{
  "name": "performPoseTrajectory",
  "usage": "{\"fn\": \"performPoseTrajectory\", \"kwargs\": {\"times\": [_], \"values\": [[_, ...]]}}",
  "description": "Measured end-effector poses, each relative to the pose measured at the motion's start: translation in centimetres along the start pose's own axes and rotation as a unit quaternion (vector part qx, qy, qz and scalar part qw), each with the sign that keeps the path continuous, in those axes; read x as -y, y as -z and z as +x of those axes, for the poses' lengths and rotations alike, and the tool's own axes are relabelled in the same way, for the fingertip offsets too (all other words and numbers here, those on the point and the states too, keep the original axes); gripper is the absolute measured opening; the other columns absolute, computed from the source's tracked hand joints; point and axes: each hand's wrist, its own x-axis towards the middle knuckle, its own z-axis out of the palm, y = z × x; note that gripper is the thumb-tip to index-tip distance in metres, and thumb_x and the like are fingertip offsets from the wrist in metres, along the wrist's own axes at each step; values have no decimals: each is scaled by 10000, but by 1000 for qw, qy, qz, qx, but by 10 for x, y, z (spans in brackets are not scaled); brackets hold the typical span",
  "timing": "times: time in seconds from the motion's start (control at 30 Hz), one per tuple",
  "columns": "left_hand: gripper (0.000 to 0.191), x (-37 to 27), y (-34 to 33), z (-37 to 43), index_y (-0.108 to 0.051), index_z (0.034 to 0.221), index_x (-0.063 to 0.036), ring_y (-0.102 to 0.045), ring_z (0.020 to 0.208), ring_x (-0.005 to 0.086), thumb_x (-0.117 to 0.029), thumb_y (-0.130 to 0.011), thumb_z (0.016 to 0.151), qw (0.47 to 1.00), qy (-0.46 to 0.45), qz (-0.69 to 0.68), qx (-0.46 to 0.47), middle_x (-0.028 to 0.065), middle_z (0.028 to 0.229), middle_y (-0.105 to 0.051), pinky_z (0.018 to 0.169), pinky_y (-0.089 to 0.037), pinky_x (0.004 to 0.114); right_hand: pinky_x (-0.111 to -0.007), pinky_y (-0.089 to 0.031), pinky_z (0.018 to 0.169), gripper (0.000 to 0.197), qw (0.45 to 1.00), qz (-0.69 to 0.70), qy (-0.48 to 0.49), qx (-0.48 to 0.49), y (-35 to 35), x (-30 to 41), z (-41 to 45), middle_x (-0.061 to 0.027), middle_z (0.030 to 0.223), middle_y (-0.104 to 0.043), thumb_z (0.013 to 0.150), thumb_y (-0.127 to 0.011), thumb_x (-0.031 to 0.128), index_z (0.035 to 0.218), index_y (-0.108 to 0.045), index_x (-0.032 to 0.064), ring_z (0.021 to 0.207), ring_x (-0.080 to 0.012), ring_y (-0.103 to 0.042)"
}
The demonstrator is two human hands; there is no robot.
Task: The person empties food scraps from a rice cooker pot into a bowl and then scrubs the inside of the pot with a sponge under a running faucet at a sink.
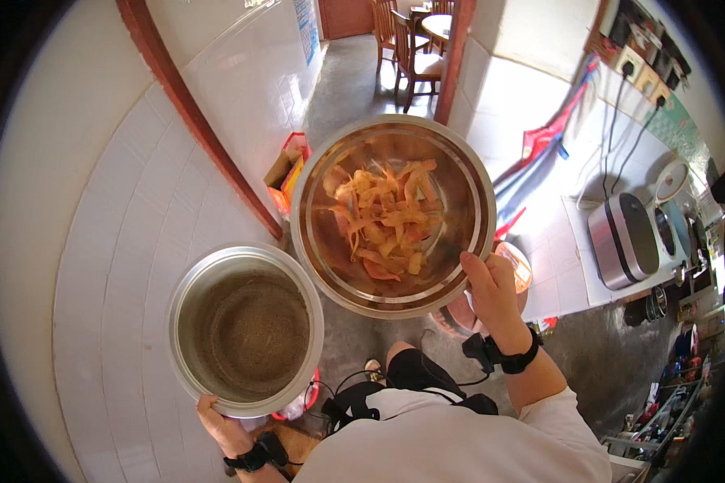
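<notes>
My right hand (489, 293) grips the rim of a wide stainless steel bowl (477, 181), its thumb over the edge. Thin orange and yellowish peelings (386, 217) lie heaped in the bowl. Down to the left, my left hand (220, 425) holds a deep metal pot (248, 332) by its lower rim. The pot's inside looks brownish, with no solid food seen in it. The rims of bowl and pot are close together; whether they touch I cannot tell. Both wrists wear black straps with small devices, and cables run across my lap.
A doorway with a reddish frame (196, 121) leads to wooden chairs (420, 66). Tiled walls stand at left and right. An open cardboard box (287, 169) is behind the bowl. On the right counter (628, 287) sits a silver appliance (622, 241); a crowded rack (658, 416) stands lower right.
</notes>
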Motion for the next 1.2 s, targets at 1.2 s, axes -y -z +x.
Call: {"fn": "performPoseTrajectory", "kwargs": {"times": [1.2], "values": [[196, 112, -777, 604, -463, 968, -48, -454, 1056, 270, -12, -521, 784, 892, -270, 282, 229, 136, 1082, -457, 949, -356, 365, -230, -189, 392, 313, 938, 283, -149, -131, -13, -161, 828, 52, 502, -378, 892, -512, 227, 614, -485, 86, 413, -46, -277]]}}
